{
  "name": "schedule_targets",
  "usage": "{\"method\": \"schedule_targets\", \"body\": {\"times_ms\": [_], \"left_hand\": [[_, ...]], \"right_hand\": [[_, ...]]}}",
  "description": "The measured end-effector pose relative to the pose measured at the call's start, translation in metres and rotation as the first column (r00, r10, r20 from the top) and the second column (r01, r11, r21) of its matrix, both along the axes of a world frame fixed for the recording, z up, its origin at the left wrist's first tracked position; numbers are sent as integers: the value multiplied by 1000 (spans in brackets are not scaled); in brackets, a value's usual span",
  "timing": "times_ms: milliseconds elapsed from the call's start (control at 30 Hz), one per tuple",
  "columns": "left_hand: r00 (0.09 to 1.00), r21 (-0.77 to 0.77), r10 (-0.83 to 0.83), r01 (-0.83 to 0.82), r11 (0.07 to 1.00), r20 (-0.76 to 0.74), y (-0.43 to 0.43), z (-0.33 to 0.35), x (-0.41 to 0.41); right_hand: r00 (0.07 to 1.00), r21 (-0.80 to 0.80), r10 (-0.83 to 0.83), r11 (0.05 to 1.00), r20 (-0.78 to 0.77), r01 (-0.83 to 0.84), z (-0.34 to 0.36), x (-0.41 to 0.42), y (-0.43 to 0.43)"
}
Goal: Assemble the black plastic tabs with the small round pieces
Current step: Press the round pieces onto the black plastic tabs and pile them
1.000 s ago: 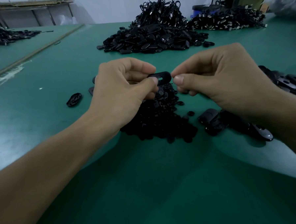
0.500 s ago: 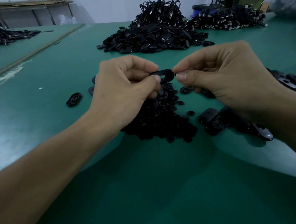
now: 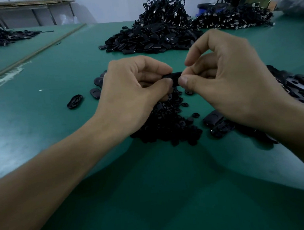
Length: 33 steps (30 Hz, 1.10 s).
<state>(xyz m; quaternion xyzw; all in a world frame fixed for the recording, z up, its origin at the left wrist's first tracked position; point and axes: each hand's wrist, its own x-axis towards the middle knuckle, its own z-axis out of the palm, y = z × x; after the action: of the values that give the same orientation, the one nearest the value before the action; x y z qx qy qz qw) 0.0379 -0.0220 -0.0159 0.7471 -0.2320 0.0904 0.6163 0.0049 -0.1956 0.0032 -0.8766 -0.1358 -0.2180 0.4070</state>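
Together, both hands met over the green table [image 3: 57, 70] on one black tab [image 3: 174, 76]. The left hand [image 3: 132, 91] pinched its left end between thumb and forefinger, the other fingers curled in. The right hand [image 3: 232, 82] pressed thumb and a finger against its right end, with the index finger lifted clear above. Whether a round piece sat in the tab could not be told. Below the hands lay a heap of small round pieces [image 3: 167, 126], touching the table. Loose tabs [image 3: 216, 122] lay just right of it, a single one [image 3: 74, 101] well left, and a big pile [image 3: 152, 39] farther back.
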Motion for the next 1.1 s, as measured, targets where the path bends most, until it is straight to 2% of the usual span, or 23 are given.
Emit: {"method": "schedule_targets", "body": {"times_ms": [267,467,633,833,1000,1100], "left_hand": [[999,37,-14,12,999,48,-1,-1,0],[993,98,10,-22,995,121,-2,-4,0],[981,158,43,-74,985,191,-3,-8,0],[947,205,140,-204,957,289,0,-8,1],[952,222,136,-200,954,275,3,-9,5],[970,209,107,-154,966,220,2,-8,6]], "right_hand": [[999,-31,-44,999,-17,44,1,-1,-1],[996,7,-80,997,-35,80,1,-1,3],[991,1,-131,991,-12,131,-2,-3,8],[995,-26,-94,995,14,94,-4,-6,13],[1000,-13,2,1000,-26,-2,-4,-4,12],[999,-12,-38,999,22,38,-5,-1,7]]}}
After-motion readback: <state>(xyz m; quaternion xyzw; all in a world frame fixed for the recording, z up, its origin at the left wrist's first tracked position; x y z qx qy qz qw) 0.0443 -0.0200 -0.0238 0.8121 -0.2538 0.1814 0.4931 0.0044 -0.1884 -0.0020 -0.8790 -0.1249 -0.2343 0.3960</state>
